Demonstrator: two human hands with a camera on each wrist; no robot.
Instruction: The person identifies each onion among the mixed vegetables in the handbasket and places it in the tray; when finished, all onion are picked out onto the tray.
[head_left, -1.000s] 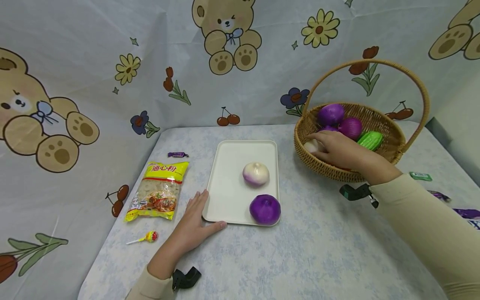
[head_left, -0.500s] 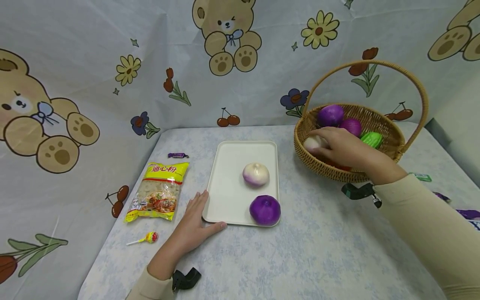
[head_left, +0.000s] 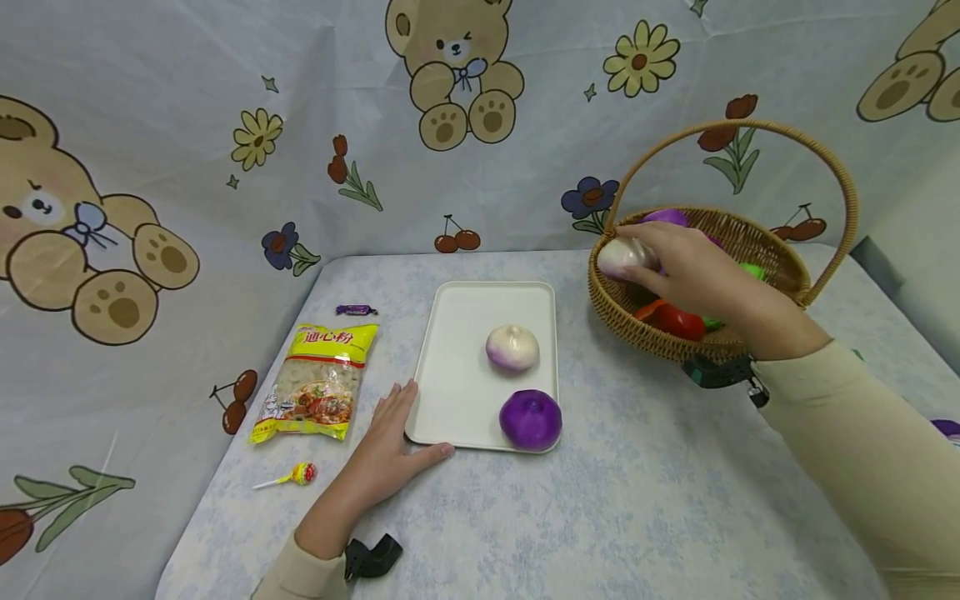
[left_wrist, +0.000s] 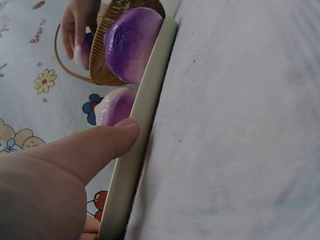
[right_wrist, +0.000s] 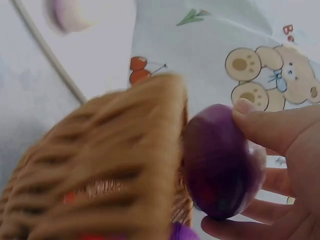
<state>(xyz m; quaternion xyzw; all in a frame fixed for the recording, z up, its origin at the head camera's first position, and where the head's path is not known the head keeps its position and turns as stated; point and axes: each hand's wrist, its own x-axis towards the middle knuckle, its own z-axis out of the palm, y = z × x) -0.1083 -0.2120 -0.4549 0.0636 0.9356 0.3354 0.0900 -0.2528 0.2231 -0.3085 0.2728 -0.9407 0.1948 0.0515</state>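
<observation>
My right hand point(head_left: 686, 267) grips a white and purple onion point(head_left: 624, 257) at the left rim of the wicker basket point(head_left: 637, 329). From the right wrist view, thumb and fingers curl round that onion point(right_wrist: 220, 160), its purple side towards the camera. My left hand point(head_left: 382, 450) rests at the lower left corner of the white tray point(head_left: 457, 367), fingers straight, thumb on the rim. On the tray sit another white and purple onion point(head_left: 512, 348) and a deep purple onion point(head_left: 530, 421). A red pepper point(head_left: 678, 322) lies in the basket below my right hand.
Left of the tray lie a yellow pasta bag point(head_left: 315, 383), a lollipop point(head_left: 300, 475) and a purple-wrapped candy point(head_left: 356, 309). The basket's tall handle point(head_left: 847, 192) arches above it. Inside, a purple onion point(head_left: 667, 217) and a green vegetable point(head_left: 752, 271) are partly hidden by my hand.
My right hand has lifted the onion up from inside the basket towards its left rim, uncovering the red pepper. The left hand and tray have stayed still.
</observation>
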